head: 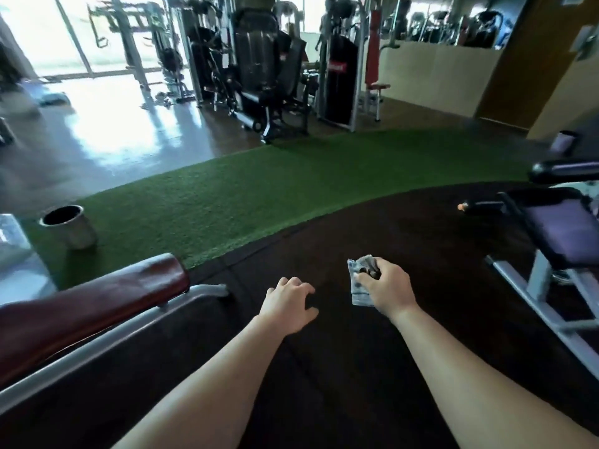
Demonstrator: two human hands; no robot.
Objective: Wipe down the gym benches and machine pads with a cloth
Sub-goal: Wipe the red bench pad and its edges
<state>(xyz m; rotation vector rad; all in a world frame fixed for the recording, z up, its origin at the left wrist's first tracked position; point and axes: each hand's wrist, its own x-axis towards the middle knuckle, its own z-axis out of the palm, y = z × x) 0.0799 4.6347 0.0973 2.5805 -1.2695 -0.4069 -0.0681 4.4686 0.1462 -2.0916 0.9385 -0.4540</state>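
Observation:
My right hand [385,286] is closed around a crumpled grey cloth [358,288], held in the air over the dark rubber floor. My left hand [290,306] hangs beside it, empty, fingers spread and curled downward. A dark red padded bench [84,306] on a grey metal frame lies at the lower left, to the left of my left hand. A purple padded bench [564,234] on a grey frame stands at the right edge, well to the right of my right hand. Neither hand touches a pad.
A metal bin [69,226] stands on the green turf strip [259,189] at the left. Black weight machines [262,72] and a machine with red pads [372,53] fill the back. A black roller pad [564,171] juts in at the right.

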